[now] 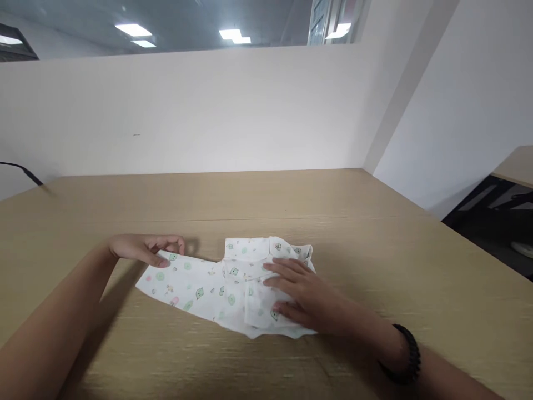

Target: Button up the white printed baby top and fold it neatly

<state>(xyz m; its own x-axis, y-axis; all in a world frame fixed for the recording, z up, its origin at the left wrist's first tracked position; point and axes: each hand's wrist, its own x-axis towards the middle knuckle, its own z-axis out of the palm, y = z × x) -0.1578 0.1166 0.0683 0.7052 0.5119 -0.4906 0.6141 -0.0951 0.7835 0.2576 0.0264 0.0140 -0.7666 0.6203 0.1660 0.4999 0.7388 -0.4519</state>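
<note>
Left hand [144, 247] touches the sleeve's [185, 283] far edge, clamping unclear; right hand [306, 293], spread apart, rests on the garment [233, 318]; even pressure advisable

A white wall [216, 111] backs the wooden table [395, 239], bright rectangular lights [133, 30] above.

We wear black bracelet [414, 354] on right forearm [370, 329], just back from wrist [343, 311]: thick, rounded band with bumpy outer edge; beads or braid, we cannot tell. Our left hand [141, 248] and right hand [302, 291] bare, slim-fingered. Left forearm [69, 311] bare too; right forearm bare either side of bracelet.
</note>
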